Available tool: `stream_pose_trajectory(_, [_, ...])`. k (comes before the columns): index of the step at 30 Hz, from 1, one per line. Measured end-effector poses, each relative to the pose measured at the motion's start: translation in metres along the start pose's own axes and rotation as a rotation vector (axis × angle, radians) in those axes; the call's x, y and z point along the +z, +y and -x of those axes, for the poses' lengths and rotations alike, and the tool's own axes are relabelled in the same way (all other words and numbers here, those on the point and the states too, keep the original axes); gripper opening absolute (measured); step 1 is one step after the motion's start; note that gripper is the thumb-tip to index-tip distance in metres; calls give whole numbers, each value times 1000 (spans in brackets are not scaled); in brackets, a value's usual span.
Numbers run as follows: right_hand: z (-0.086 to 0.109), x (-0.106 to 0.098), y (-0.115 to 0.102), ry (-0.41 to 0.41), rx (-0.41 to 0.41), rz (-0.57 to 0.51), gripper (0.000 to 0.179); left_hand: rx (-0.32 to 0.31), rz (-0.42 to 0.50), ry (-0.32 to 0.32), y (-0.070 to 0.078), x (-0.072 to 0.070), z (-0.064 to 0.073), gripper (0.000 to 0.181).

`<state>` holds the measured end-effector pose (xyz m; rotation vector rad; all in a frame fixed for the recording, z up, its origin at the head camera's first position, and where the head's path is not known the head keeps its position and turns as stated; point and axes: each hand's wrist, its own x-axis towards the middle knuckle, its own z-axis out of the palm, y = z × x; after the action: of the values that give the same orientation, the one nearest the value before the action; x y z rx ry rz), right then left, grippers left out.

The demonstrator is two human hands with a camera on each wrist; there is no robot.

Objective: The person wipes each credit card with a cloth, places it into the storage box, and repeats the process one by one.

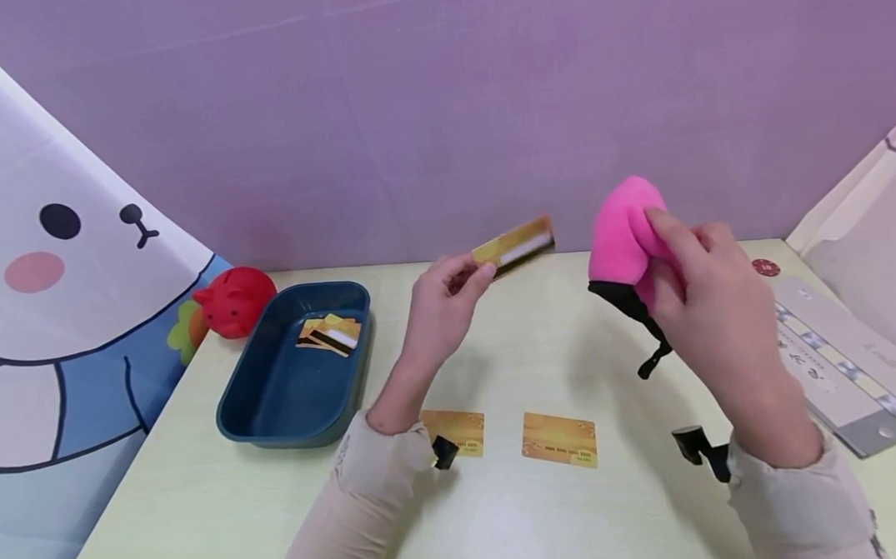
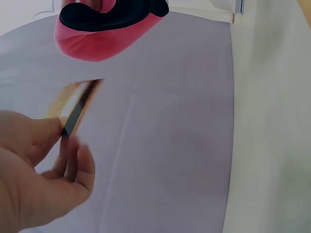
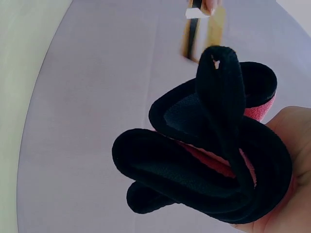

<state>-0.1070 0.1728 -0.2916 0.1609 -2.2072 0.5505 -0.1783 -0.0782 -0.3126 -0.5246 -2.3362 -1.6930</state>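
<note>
Going left to right, we see loose cards in the blue tray; a knock could scatter them. Left hand pinches a gold card near one end, mid-air; we'd expect a weak pinch to drop it. Two flat cards below: a sleeve could drag one. Right hand grips the pink pouch aloft; its folded black rim might snag a card edge.

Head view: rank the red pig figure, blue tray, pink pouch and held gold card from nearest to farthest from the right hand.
1. Pink pouch: in the right hand.
2. Gold card: in the left hand.
3. Blue tray: left.
4. Red pig figure: farther left.
</note>
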Motion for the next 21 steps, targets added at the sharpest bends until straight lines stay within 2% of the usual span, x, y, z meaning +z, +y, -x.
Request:
stream_pose_trajectory(4, [0, 1, -2, 14, -9, -8, 39, -17, 19, -3, 0, 3, 0, 21])
stream_pose_trajectory(9, [0, 0, -4, 20, -11, -11, 39, -8, 30, 7, 0, 5, 0, 20])
stream_pose_trajectory(13, [1, -1, -5, 21, -16, -15, 40, 0, 85, 11, 0, 7, 0, 17])
stream_pose_trajectory(19, [1, -1, -10, 35, -35, -18, 39, 47, 102, 39, -2, 10, 0, 37])
stream_pose_trajectory(21, [2, 0, -13, 32, -45, -19, 39, 75, 104, 41, -2, 11, 1, 37])
